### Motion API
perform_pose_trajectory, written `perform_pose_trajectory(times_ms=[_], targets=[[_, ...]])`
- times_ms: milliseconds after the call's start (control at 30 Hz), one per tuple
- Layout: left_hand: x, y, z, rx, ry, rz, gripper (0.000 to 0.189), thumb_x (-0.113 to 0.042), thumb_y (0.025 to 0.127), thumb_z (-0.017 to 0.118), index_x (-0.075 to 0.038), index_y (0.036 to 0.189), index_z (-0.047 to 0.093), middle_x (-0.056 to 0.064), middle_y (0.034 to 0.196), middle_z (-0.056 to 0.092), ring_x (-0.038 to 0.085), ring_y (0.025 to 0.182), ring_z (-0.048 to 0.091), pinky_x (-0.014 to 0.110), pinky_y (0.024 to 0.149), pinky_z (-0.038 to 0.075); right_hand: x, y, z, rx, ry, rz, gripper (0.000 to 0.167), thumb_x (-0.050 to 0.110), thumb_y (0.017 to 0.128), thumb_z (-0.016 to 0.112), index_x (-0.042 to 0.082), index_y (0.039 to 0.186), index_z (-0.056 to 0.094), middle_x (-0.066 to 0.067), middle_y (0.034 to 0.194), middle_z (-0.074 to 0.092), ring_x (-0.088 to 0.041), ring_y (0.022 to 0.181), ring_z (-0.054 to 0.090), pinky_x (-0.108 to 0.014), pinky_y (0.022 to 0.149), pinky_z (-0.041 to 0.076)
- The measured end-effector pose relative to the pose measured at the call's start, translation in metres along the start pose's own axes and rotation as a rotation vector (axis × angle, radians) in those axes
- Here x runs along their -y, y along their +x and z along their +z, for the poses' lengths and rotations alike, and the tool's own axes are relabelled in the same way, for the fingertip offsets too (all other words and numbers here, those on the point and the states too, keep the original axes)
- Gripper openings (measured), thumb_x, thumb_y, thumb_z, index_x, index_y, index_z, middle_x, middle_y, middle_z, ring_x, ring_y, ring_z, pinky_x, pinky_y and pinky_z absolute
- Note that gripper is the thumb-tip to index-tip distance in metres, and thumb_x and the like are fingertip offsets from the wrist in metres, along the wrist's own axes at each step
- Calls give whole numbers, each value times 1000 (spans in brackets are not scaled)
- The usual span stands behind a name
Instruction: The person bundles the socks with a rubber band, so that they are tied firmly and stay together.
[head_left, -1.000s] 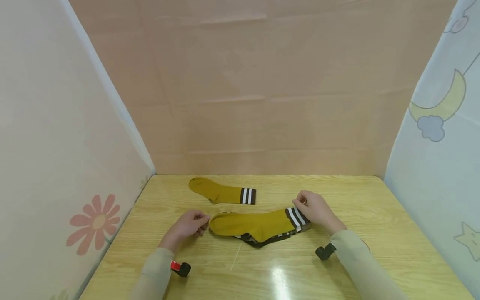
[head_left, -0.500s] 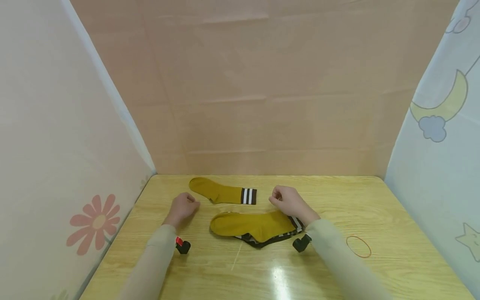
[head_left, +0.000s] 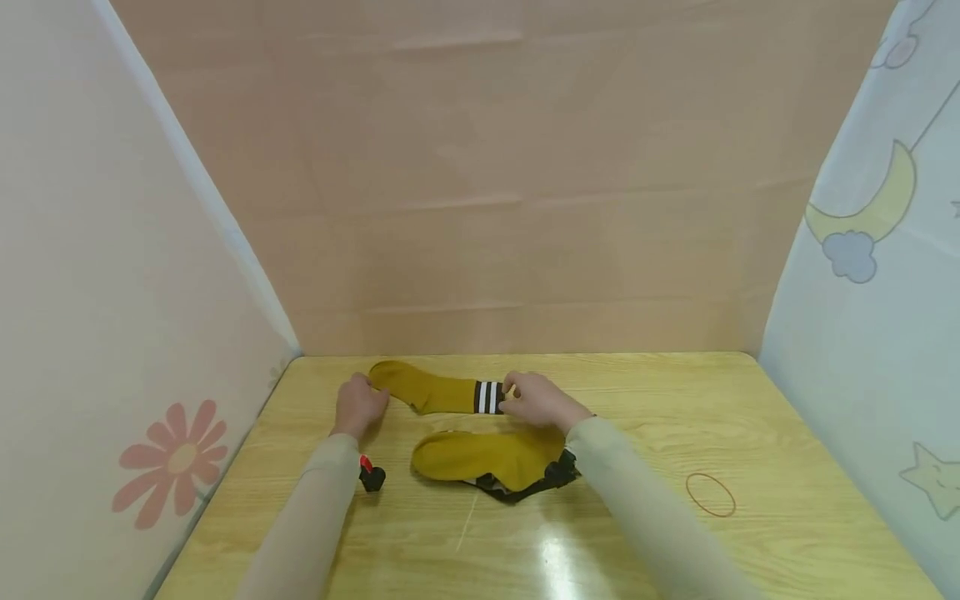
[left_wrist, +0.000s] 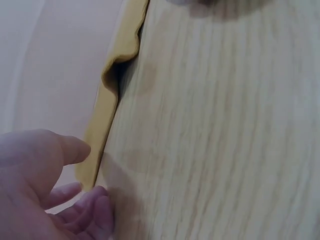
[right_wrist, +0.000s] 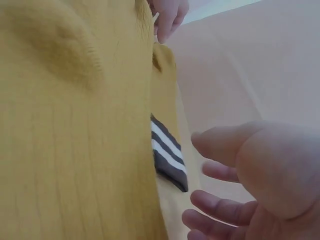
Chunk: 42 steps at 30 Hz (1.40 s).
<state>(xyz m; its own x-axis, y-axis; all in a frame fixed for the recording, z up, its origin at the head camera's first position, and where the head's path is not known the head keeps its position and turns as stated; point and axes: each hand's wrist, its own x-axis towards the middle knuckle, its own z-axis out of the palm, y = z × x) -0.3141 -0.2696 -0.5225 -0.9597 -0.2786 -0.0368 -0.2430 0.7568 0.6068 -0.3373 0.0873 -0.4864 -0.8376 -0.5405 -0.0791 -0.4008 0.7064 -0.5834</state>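
Right hand moved left over wooden table, before backdrop.

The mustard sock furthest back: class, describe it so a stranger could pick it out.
On the wooden table, look to the back. A mustard sock lies with its toe by the left hand, its dark, white-striped cuff by the right hand. Unlike the nearer sock, it shows no dark fabric underneath.

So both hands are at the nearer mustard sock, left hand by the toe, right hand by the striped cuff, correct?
Not quite: the head view shows them at the farther mustard sock, left hand by the toe, right hand by the striped cuff.
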Motion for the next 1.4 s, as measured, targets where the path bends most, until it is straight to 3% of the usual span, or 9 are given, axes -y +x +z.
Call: perform_pose_trajectory(times_ms=[167, 300, 433, 567, 767, 1067, 1400], targets=[[1, 6, -2, 3, -52, -22, 61, -28, 100, 65, 15, 137, 43, 39, 132, 50, 53, 125, 51, 61, 106, 45, 4, 6, 3, 4, 72, 78, 46, 26, 104, 67, 4, 142, 54, -13, 105, 68, -24, 89, 62, -45, 83, 52], [-1, 9, -6, 34, -65, -33, 68, -29, 99, 65, 16, 142, 38, 42, 136, 45, 55, 127, 48, 62, 109, 42, 4, 11, 7, 11, 73, 103, 50, 26, 103, 69, 1, 143, 52, -9, 93, 64, -21, 78, 55, -40, 76, 48], [-4, 12, -9, 49, -78, -40, 70, -30, 99, 65, 16, 144, 37, 41, 139, 43, 55, 129, 46, 62, 111, 41, 2, 16, 12, 2, 62, 131, 51, 30, 102, 71, 2, 142, 54, -8, 97, 64, -21, 82, 55, -38, 76, 48], [-5, 15, -7, 24, -104, -36, 69, -28, 99, 64, 16, 145, 37, 41, 141, 44, 54, 132, 46, 61, 112, 40, 1, 20, 15, 6, 76, 172, 56, 34, 103, 69, 3, 145, 50, -11, 107, 68, -24, 89, 61, -41, 82, 51], [1, 21, -4, 8, -152, -58, 69, -30, 100, 64, 13, 148, 38, 37, 144, 48, 51, 134, 48, 58, 114, 39, -6, 22, 20, -20, 152, 260, 59, 38, 104, 67, 6, 149, 46, -17, 134, 64, -32, 119, 63, -52, 102, 51], [5, 26, -3, 39, -82, -44, 64, -33, 102, 61, 6, 151, 46, 31, 148, 54, 49, 136, 51, 59, 115, 38, -5, 24, 27, -54, 90, 281, 55, 39, 100, 73, 9, 142, 52, -15, 133, 66, -30, 113, 64, -52, 100, 51], [4, 24, -3, 33, -131, -78, 57, -31, 102, 64, 6, 143, 52, 30, 140, 58, 47, 130, 55, 56, 112, 42, -8, 28, 26, -56, 81, 278, 56, 38, 100, 74, 8, 142, 53, -16, 141, 63, -31, 117, 64, -53, 103, 50]])
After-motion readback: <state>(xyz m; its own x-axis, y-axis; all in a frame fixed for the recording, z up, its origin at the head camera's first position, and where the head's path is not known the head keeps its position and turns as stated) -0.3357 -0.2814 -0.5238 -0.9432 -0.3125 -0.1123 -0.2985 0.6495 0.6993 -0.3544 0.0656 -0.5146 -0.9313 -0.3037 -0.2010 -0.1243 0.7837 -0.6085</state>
